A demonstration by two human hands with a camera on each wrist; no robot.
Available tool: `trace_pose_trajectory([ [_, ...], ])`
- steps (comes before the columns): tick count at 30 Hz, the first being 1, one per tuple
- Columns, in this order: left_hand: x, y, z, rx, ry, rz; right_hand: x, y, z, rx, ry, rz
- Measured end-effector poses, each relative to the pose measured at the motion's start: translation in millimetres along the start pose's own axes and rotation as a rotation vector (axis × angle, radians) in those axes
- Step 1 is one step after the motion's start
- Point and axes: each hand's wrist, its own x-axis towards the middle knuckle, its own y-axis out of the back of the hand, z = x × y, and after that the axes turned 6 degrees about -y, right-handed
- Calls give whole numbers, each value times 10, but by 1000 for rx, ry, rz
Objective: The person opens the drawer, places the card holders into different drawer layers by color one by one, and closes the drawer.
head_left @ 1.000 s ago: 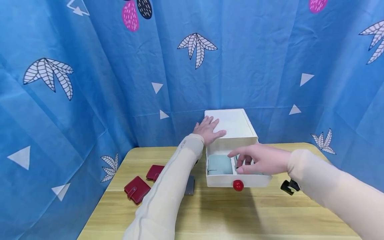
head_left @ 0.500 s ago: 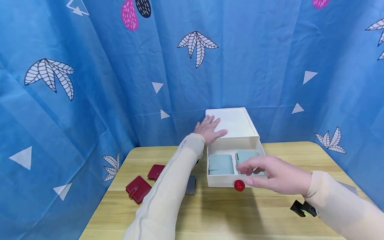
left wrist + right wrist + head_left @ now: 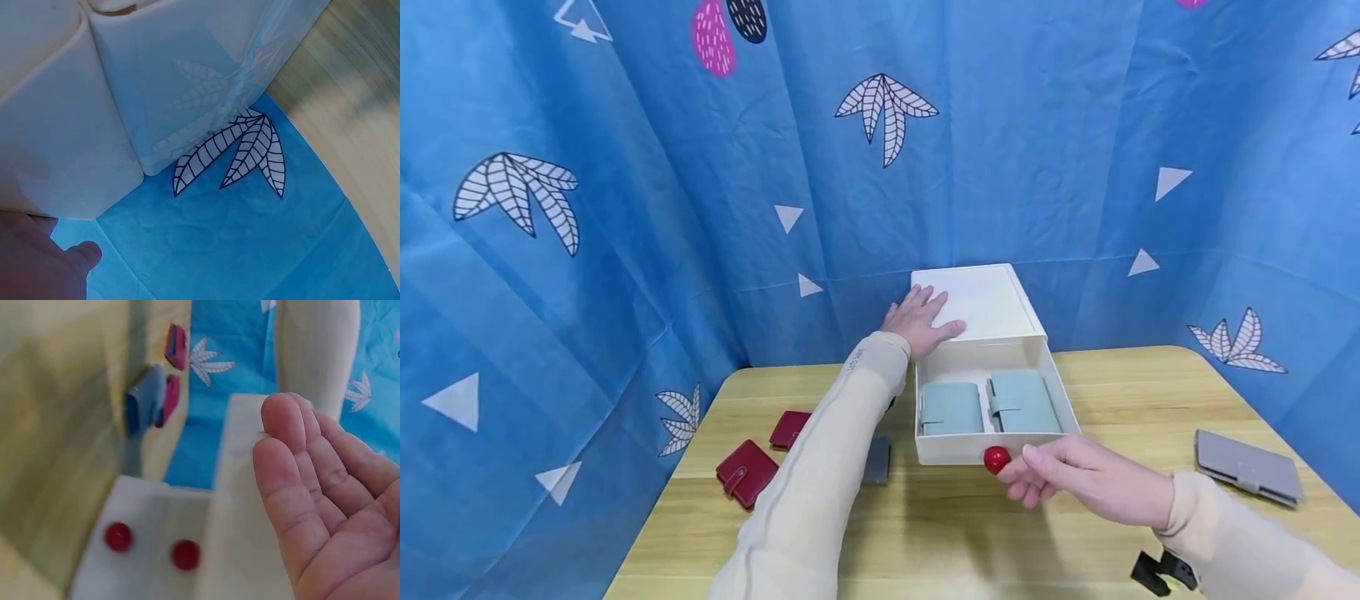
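White box (image 3: 988, 307) sits on a wooden table (image 3: 1138, 400), its drawer (image 3: 951, 452) out with two mint wallets (image 3: 1027, 402) inside. A person's left hand (image 3: 921, 322) rests spread on top; the right hand (image 3: 1086, 477), fingers loosely extended, is just beside the red knob (image 3: 996, 457). Red wallets (image 3: 751, 473) lie left, a grey wallet (image 3: 1246, 463) right.

Blue leaf-printed curtain (image 3: 1045, 167), wooden table (image 3: 1127, 400), two red wallets (image 3: 747, 473) at left, grey wallet (image 3: 1247, 467) at right
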Motion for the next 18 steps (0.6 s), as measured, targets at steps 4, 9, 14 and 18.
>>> trace_pose_trajectory([
  [4,-1,-1,-4,-4,4,-2,-17,-79,179,125,-70,-46],
  [9,-3,-1,-3,-15,4,-4,-9,-190,381,233,-108,-48],
  [14,0,4,-12,-23,7,-3,61,-286,561,404,-63,-47],
  [18,2,4,-19,-23,3,-6,125,-377,696,551,-11,-67],
])
